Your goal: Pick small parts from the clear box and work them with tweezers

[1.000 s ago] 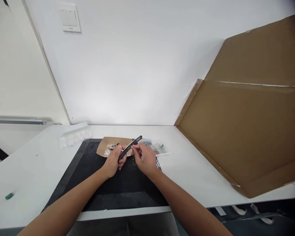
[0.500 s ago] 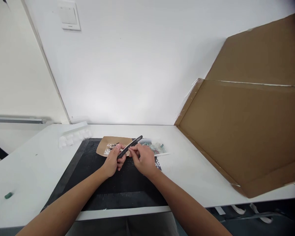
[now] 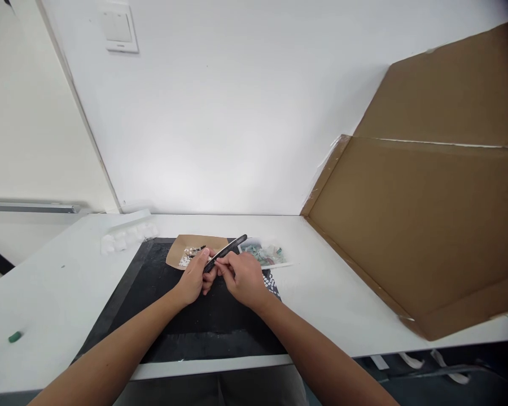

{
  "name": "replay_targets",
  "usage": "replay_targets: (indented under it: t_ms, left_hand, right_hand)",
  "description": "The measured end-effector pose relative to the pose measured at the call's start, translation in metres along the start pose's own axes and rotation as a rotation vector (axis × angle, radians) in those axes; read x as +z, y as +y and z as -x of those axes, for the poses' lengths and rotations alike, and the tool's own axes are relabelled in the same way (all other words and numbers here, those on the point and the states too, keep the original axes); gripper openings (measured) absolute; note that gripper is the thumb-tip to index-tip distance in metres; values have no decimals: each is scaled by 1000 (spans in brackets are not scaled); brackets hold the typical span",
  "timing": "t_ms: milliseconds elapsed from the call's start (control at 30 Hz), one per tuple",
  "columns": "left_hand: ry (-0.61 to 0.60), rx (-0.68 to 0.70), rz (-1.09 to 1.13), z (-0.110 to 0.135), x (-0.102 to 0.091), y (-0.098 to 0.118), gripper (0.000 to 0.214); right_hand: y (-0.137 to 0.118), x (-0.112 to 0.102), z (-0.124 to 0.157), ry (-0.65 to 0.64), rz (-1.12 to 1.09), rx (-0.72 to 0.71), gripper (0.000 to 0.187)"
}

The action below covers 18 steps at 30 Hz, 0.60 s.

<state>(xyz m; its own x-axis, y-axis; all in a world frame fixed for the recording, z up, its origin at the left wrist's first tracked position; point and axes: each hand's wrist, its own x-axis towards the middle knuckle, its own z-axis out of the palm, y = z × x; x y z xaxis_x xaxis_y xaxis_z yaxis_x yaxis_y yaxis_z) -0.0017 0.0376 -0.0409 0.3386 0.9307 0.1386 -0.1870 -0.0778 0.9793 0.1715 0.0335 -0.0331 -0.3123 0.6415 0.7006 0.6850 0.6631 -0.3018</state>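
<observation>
My left hand [image 3: 196, 276] is closed round the lower end of a slim, flat black piece [image 3: 236, 243] with a pale edge, which I cannot identify further. It is held tilted, its upper end pointing right. My right hand [image 3: 244, 280] has its fingertips pinched together against the lower part of this piece; whatever they grip is too small to make out. Under both hands lies a black mat [image 3: 195, 321]. Just behind them is a brown paper tray [image 3: 176, 248] holding white and black bits, partly hidden by the left hand.
A clear bag of greenish bits [image 3: 267, 255] lies behind my right hand, with a black-and-white patterned piece [image 3: 271, 283] in front of it. White packaging [image 3: 129, 234] sits back left and a small green object [image 3: 14, 336] front left. An open cardboard sheet [image 3: 427, 225] stands at right.
My right hand has slid slightly left and down along the black piece, towards my left hand. More of the patterned piece shows. The left hand has barely moved.
</observation>
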Motion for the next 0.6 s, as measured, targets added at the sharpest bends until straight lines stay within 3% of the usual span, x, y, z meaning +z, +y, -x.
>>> replay_targets:
  t_ms: [200,433,600]
  left_hand:
    - [-19,-1,-11,1,1,4,49]
    - [-7,22,-64,2,2,7,46]
    - [7,32,-74,1,2,6,41]
  right_hand:
    - [5,-7,-5,96,44,139,18]
    - [2,-5,-2,-4,27,-35,20]
    - [5,-8,-5,79,72,81,22]
